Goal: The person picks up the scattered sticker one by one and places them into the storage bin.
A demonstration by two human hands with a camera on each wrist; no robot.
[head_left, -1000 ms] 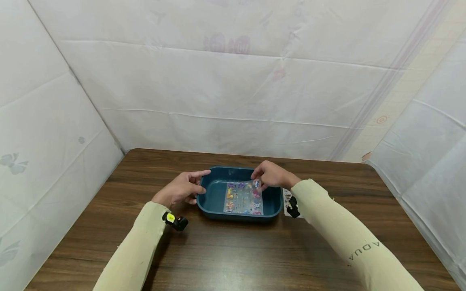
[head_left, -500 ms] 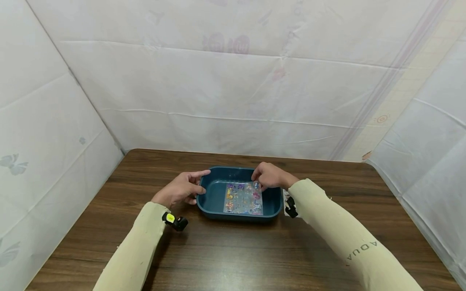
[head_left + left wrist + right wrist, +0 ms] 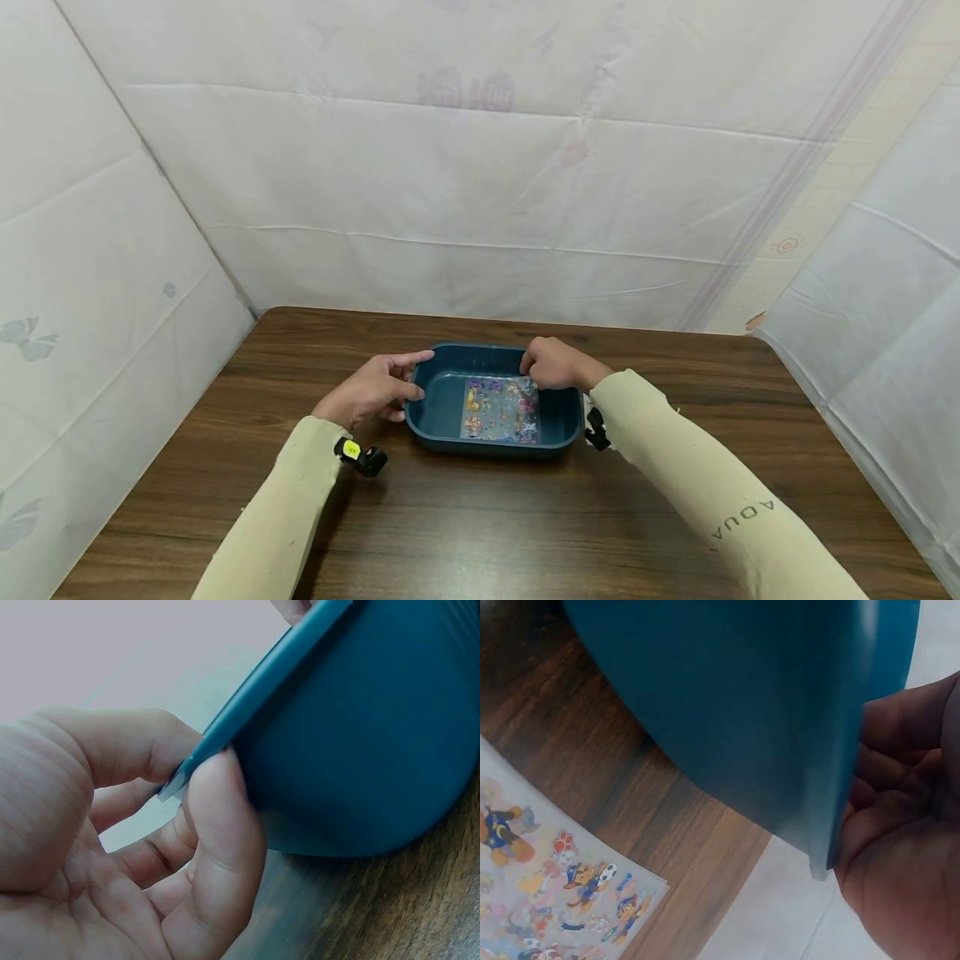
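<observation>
One sticker sheet [image 3: 489,414] lies in our blue tray [image 3: 441,408], a second sheet [image 3: 577,896] outside; our left fingers [image 3: 225,817] clamp its rim [image 3: 264,681]; whether our right fingers [image 3: 911,724] pinch anything, we cannot tell.

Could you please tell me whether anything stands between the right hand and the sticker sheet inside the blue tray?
Nothing visible does: the right hand extends over the rim of the blue tray to the far right corner of the sticker sheet; contact itself is hidden.
</observation>
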